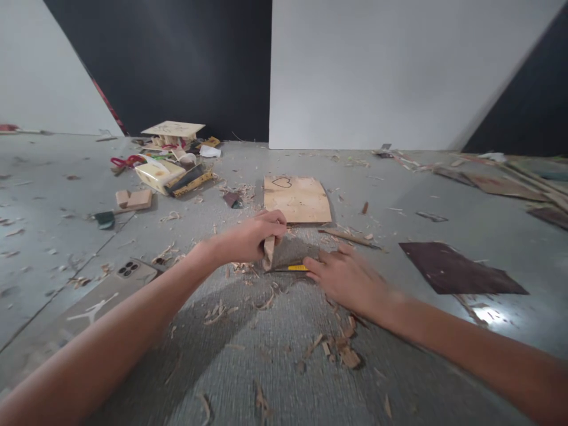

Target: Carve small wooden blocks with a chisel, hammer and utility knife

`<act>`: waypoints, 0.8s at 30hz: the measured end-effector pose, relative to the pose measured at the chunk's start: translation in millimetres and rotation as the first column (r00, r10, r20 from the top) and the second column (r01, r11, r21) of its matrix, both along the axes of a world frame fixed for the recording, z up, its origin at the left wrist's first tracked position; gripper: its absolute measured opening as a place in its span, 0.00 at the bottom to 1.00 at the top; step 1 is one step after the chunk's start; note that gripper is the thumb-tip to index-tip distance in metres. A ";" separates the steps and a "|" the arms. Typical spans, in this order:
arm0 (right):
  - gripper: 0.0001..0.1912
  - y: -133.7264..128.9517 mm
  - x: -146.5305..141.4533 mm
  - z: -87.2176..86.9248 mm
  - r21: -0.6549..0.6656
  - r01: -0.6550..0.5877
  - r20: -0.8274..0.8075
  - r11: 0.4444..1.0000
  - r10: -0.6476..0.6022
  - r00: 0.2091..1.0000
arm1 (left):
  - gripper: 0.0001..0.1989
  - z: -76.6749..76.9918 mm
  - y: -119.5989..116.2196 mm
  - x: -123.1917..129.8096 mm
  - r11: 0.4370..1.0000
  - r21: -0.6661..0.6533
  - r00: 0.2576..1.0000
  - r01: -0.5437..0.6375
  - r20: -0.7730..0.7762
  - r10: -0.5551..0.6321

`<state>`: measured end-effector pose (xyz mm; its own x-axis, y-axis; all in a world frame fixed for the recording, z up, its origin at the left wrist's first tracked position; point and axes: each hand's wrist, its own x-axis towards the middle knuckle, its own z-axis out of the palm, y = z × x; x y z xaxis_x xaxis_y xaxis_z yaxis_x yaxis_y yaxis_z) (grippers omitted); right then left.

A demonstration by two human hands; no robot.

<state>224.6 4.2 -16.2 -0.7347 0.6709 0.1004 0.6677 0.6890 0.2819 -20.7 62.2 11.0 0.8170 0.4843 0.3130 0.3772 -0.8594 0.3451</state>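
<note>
Shows small wood piece (269, 251) at ctr, near gray floor (248, 378), pinched betw. fingers (277, 218) of L hand (251, 238). Beside it, gray-brown sheet (293, 251) and, at R hand (348, 275), yellow strip (297, 268). Can't tell, b/c of blur, if R fingers grip or just touch. If a cutter, could nick fingertips, esp. w/ a slip of the wood. Nearby, pointed stick-like tool (348, 238): could jab R hand on a sideways sweep. Farther out, loose shavings (348, 355), could cause sliding; phone (113, 289) nr L forearm, could get bumped or scratched.
</note>
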 end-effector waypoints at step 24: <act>0.05 -7.9 -2.3 1.4 0.020 0.101 -0.015 0.995 -0.101 0.995 | 0.12 1.7 -3.1 0.1 0.999 -0.034 1.000 0.020 0.009 -0.019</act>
<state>222.2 -3.7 -14.8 -0.6619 0.7391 0.1250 0.7375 0.6121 0.2854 -20.6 59.1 12.7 0.8237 0.4787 0.3039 0.3574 -0.8544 0.3773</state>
